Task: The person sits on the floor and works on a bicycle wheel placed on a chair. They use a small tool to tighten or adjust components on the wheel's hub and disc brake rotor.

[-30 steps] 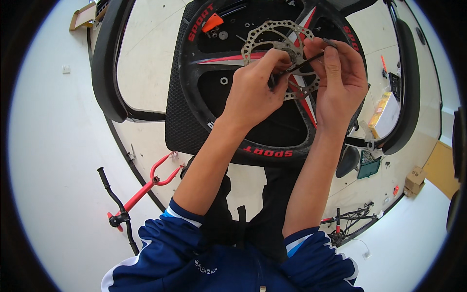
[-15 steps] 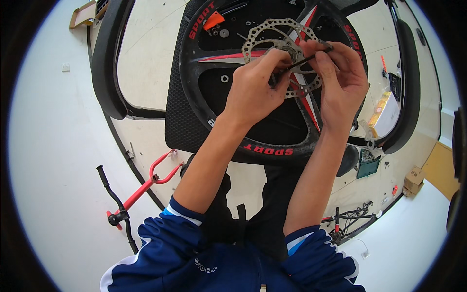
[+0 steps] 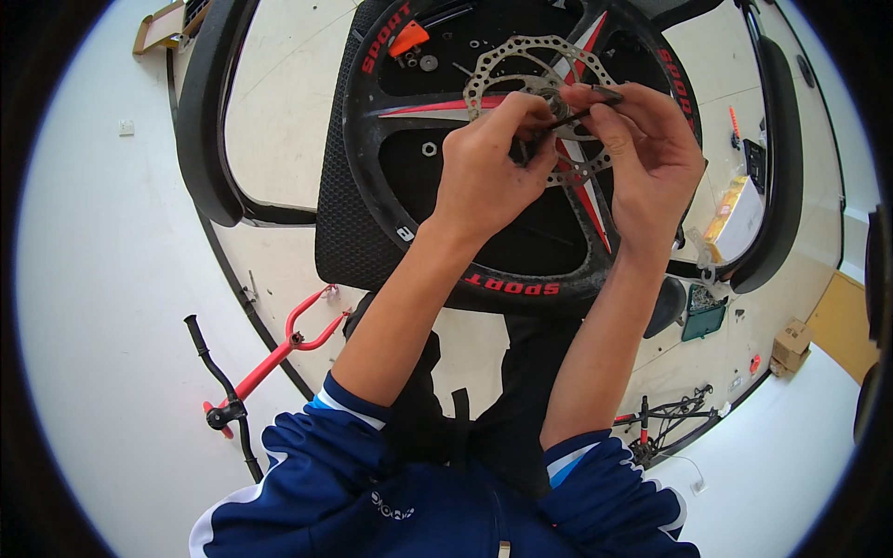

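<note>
A black bicycle wheel [image 3: 409,223] with red and white spoke stripes lies flat in front of me. On its hub sits a silver disc brake rotor [image 3: 480,82], full of holes and partly covered by my hands. Above the rotor, a thin dark rod [image 3: 571,118] spans the gap between both hands. My left hand [image 3: 488,167] pinches its lower left end, fingertips curled over the hub side. My right hand [image 3: 651,153] holds the other end between thumb and fingers, where a dark piece [image 3: 606,95] shows. The fingers hide both ends of the rod.
Under the wheel is a black textured seat [image 3: 349,237], flanked by armrests [image 3: 209,121]. A hex nut [image 3: 429,149], a washer [image 3: 428,63] and an orange piece [image 3: 407,39] lie inside the wheel. A red fork with handlebar [image 3: 265,367] lies left; a green parts tray [image 3: 704,321] sits right.
My right hand has shifted slightly left and down toward my left hand, and less of the rod shows between them. The wheel and rotor look nearly unchanged.
</note>
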Available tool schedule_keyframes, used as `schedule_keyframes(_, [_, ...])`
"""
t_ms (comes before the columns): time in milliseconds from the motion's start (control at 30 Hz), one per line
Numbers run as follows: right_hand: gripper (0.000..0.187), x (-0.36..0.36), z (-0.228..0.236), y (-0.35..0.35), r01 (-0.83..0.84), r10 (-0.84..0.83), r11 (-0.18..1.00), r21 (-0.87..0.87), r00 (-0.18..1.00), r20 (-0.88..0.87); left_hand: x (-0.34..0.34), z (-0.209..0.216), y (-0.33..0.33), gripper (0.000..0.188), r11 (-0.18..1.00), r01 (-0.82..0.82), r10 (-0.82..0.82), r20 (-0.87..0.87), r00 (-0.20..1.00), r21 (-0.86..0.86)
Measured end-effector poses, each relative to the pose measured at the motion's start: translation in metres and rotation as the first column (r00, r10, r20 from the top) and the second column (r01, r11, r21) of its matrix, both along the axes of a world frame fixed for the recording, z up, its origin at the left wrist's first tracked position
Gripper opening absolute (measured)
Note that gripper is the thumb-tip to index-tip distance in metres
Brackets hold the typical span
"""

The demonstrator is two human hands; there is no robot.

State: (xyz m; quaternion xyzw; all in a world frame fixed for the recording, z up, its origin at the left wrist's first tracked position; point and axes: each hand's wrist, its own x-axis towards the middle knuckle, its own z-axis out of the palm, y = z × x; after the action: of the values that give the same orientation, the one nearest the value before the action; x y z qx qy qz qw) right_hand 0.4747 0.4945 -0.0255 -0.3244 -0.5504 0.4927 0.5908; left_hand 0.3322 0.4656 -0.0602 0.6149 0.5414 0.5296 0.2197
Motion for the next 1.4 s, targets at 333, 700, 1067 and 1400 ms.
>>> schedule_keyframes(333, [0.022,0.007,0.002,-0.002,0.074,-0.081,0.996,0.047,0.984,0.161,0.000,-0.002,0.002,0.028,0.998,0.064,-0.065,0.044,0.997,0.013])
schedule_keyframes(700, [0.020,0.011,-0.007,0.001,0.085,-0.086,0.996,0.031,0.995,0.046,-0.003,-0.004,0.003,0.026,0.995,-0.005,0.014,-0.093,0.996,0.096])
schedule_keyframes(1067, [0.020,0.009,-0.004,0.001,0.067,-0.067,0.997,0.028,0.998,-0.007,-0.003,0.001,0.001,0.020,0.998,0.045,-0.039,0.122,0.992,-0.047])
schedule_keyframes(1400, [0.020,0.004,-0.005,0.001,0.055,-0.056,0.998,0.036,0.998,0.009,-0.008,0.000,0.003,0.015,1.000,-0.009,0.009,0.001,1.000,0.009])
